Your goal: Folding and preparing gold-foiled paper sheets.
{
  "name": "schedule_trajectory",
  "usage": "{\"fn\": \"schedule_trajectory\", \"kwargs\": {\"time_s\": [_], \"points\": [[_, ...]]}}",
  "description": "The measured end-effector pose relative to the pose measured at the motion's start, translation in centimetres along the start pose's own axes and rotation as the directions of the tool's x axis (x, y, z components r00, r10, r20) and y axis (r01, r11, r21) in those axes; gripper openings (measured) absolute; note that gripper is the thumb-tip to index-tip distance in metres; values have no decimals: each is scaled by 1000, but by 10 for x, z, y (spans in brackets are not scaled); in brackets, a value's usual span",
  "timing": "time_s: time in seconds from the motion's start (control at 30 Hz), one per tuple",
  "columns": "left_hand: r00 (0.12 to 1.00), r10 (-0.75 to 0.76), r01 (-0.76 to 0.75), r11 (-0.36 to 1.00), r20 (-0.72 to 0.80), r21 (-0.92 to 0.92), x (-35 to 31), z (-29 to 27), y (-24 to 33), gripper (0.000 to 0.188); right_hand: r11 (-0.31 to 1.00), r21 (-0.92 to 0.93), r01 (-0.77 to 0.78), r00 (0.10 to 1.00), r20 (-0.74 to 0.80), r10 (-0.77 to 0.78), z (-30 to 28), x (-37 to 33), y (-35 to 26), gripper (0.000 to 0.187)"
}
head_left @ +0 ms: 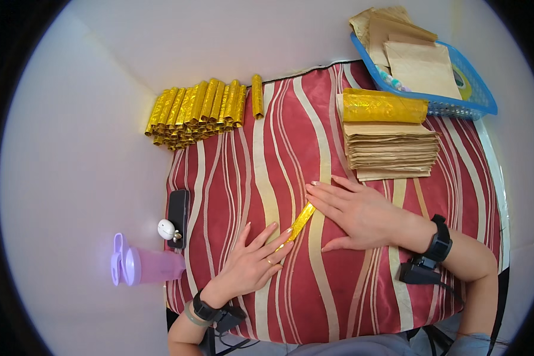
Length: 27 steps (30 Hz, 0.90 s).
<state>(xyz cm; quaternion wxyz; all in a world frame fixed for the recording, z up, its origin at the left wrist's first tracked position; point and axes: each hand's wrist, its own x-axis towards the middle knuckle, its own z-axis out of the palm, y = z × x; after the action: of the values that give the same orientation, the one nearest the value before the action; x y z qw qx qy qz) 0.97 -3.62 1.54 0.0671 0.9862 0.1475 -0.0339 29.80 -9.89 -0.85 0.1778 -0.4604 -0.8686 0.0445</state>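
Observation:
A narrow strip of shiny gold paper (pixel 301 223) lies slantwise on the striped cloth between my hands. My left hand (pixel 256 259) rests over its near end, palm down with the fingers spread. At the far end my right hand (pixel 357 212) lies flat, its fingertips on the strip and its thumb held apart. Both hands hide the strip's ends, so I cannot tell whether it is rolled or folded flat. A pile of gold paper tubes (pixel 204 110) stands at the far left, with one separate tube (pixel 257 97) just right of it.
Brown paper sheets (pixel 391 151) are stacked at the far right, with gold sheets (pixel 385 107) behind. A blue basket (pixel 474 107) holds more brown paper. Along the left edge are a dark phone (pixel 177 219), a white earbud case (pixel 167 229) and a purple bottle (pixel 154 265).

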Motion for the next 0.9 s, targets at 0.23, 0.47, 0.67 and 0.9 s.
{"fn": "schedule_trajectory", "kwargs": {"time_s": [0.23,0.47,0.67,0.9], "points": [[1000,0,0,997,3,-75,1,3,0,53,983,158,97,995,7,-99,15,9,-31,98],[1000,-18,18,998,-5,-61,-8,6,4,53,997,78,15,999,29,-17,7,5,-16,97],[997,-73,70,995,-37,-74,-20,10,10,52,999,25,-25,999,33,24,4,3,-17,96],[997,-30,29,1000,-74,-10,-17,8,10,52,1000,2,-30,999,41,30,3,1,-12,89]]}}
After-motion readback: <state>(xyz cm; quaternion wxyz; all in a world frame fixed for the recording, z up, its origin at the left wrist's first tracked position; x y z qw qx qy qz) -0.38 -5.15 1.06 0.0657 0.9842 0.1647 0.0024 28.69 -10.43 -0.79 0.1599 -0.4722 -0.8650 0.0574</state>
